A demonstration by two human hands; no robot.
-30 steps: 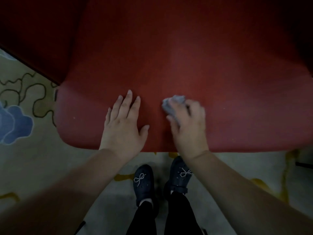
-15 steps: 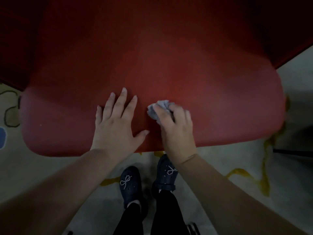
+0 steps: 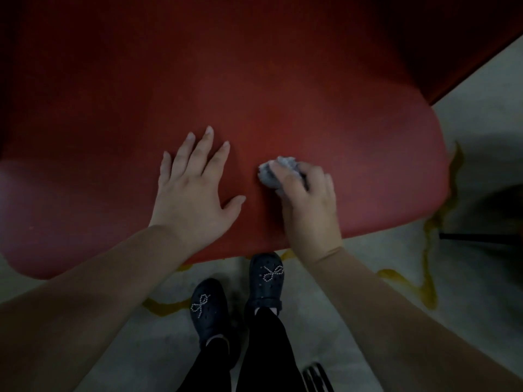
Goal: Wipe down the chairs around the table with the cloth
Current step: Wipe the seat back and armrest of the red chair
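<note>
Cloth (image 3: 276, 171), grey and wadded up, sits on the red chair (image 3: 283, 108) seat near its front edge, and I see my right hand (image 3: 310, 205) bunched over it, fingers curled round the wad and pressing it into the seat. My left hand (image 3: 192, 190) lies flat just beside it, fingers straight and spread, palm on the seat (thumb pointing toward the cloth, not touching it). Below the seat edge I can make out two dark shoes (image 3: 266, 281) with beaded bows on a pale rug (image 3: 396, 292) with yellow lines.
</note>
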